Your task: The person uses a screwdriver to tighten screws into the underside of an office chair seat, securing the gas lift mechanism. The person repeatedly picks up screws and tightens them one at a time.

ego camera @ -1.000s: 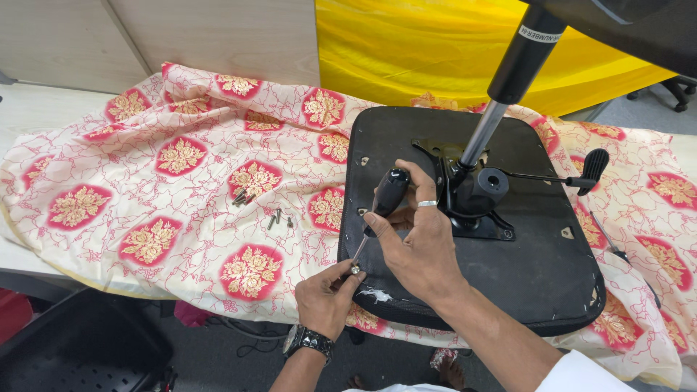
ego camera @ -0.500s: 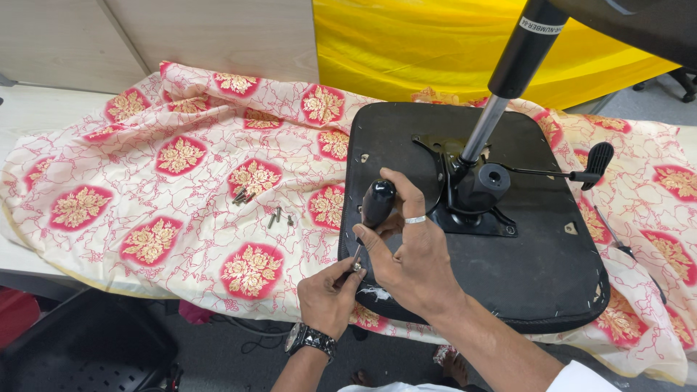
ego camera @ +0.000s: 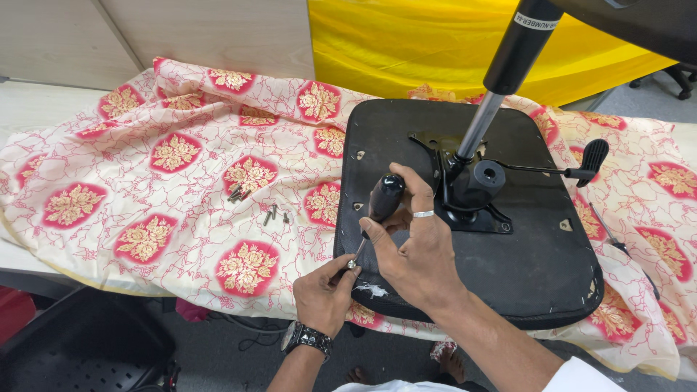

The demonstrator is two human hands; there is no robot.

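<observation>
It looked like an office: a pale desk (ego camera: 36, 109) against partition panels (ego camera: 218, 33), a wheeled chair base (ego camera: 679, 76) on grey floor, an upturned office-chair seat (ego camera: 508, 276).

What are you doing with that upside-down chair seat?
A person is working on a black chair seat turned upside down on a flowered cloth. The right hand grips a black-handled screwdriver, and the left hand steadies its tip near the seat's front edge. Loose screws lie on the cloth.

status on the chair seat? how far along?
Done: mechanism plate with gas cylinder sits on the upturned seat. In hand: right hand drives a screwdriver at the seat's near-left edge; left hand steadies the tip. Left: loose screws on the cloth.
</observation>
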